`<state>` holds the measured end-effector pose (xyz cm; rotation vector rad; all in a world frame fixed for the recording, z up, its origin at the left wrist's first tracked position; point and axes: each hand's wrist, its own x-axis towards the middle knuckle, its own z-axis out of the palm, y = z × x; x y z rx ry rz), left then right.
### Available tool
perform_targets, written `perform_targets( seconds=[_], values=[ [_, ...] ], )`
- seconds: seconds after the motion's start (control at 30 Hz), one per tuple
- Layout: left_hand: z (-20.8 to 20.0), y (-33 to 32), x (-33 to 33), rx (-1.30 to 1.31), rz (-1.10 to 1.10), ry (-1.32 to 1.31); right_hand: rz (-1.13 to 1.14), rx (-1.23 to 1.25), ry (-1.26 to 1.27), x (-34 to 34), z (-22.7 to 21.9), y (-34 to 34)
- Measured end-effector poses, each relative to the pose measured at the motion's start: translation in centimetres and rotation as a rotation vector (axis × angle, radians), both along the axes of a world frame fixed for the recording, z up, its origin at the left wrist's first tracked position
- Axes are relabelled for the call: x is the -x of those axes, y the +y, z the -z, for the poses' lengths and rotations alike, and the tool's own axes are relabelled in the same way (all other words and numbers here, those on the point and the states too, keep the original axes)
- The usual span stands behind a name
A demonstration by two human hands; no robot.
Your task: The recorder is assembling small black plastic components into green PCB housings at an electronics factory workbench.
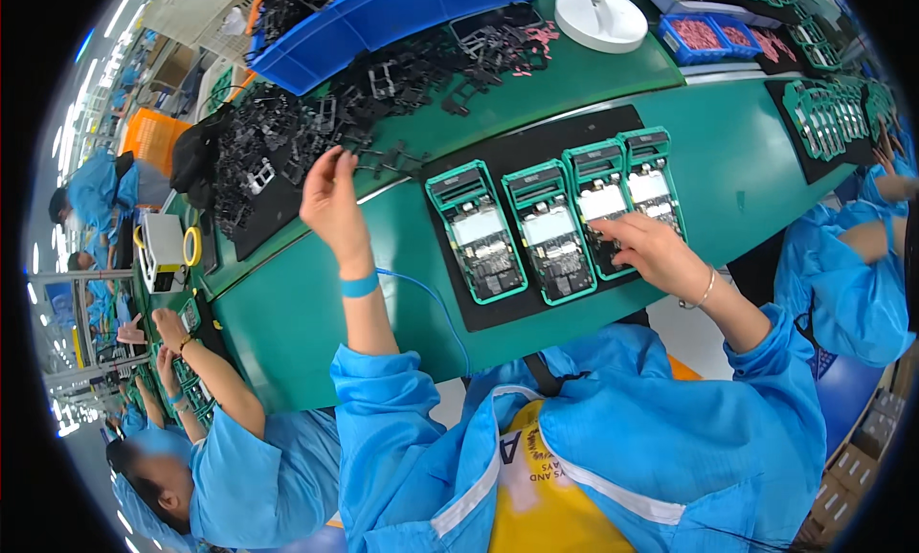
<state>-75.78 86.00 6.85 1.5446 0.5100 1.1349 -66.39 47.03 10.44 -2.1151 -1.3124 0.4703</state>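
Observation:
Several green-framed device housings with exposed circuit boards stand in a row on a black mat (479, 317). The first housing (477, 229) is at the left, then the second housing (549, 229), third housing (601, 197) and fourth housing (653, 187). My right hand (661, 256) reaches over the third and fourth, thumb and finger apart, fingertips at the third's board; its lower part is partly hidden. Farther left, my left hand (337, 208) is raised with fingertips pinched together beside a heap of small black plastic frames (316, 122). What the pinch holds, if anything, I cannot make out.
A blue bin (383, 26) of black parts stands behind the heap. A white round lamp base (601, 19) and blue trays of pink pieces (696, 34) are farther right. A blue cord (431, 294) runs from my left wristband. Co-workers sit on both sides.

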Motion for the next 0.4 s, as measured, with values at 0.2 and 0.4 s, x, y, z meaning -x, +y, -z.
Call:
perform_targets(
  seconds=[0.2, 0.4],
  values=[
    [-3.0, -6.1, 1.8, 0.288, 0.232, -0.111, 0.006, -0.056, -0.173, 0.2, 0.9, -0.6],
    [-2.2, -15.2, 2.9, 0.660, 0.598, -0.176, 0.250, -0.275, 0.124, -0.1, 0.2, -0.2]
  ],
)
